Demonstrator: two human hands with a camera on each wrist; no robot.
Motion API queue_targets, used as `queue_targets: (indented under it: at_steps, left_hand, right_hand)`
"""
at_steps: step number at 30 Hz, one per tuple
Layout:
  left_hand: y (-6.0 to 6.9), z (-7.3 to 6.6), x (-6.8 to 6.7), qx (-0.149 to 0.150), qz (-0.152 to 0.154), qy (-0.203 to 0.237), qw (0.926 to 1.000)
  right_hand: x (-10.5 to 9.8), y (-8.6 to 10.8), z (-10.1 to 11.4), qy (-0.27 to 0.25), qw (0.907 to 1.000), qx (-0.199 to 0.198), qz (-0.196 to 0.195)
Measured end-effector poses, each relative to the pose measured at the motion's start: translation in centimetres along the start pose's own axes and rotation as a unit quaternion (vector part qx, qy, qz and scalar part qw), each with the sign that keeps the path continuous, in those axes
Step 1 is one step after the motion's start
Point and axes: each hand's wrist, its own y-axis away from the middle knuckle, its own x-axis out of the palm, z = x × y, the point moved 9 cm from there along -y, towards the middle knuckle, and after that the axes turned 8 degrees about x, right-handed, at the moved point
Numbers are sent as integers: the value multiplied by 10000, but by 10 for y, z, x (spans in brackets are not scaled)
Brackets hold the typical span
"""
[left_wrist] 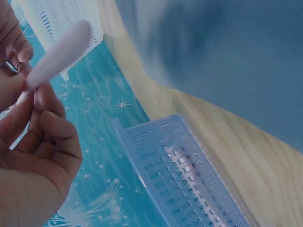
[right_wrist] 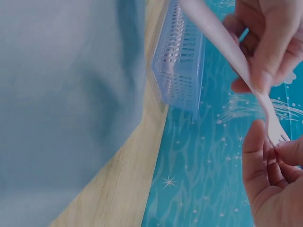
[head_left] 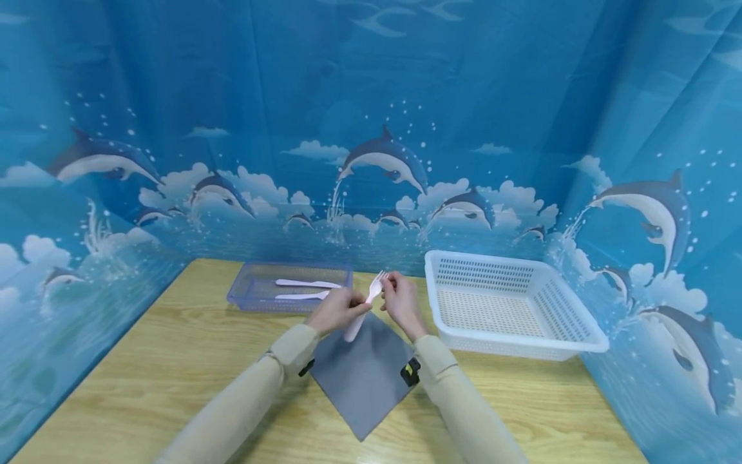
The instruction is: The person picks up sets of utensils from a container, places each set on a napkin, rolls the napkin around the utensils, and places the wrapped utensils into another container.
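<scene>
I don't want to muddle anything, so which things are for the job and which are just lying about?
For the job:
Pink fork, pinched by the left hand and right hand
Gray cloth below it, probably
Purple basket with two pink utensils, probably

Just about, it seems:
White basket, untouched
Dolphin curtain

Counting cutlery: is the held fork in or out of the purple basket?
Out: left hand and right hand hold the fork apart from the purple basket.
</scene>
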Motion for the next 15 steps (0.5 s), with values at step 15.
queue_targets:
  at_steps: [15]
  left_hand:
    - [21, 9, 38, -614, 833, 988, 9897]
  right_hand:
    - [14, -3, -25, 221, 9970, 614, 419]
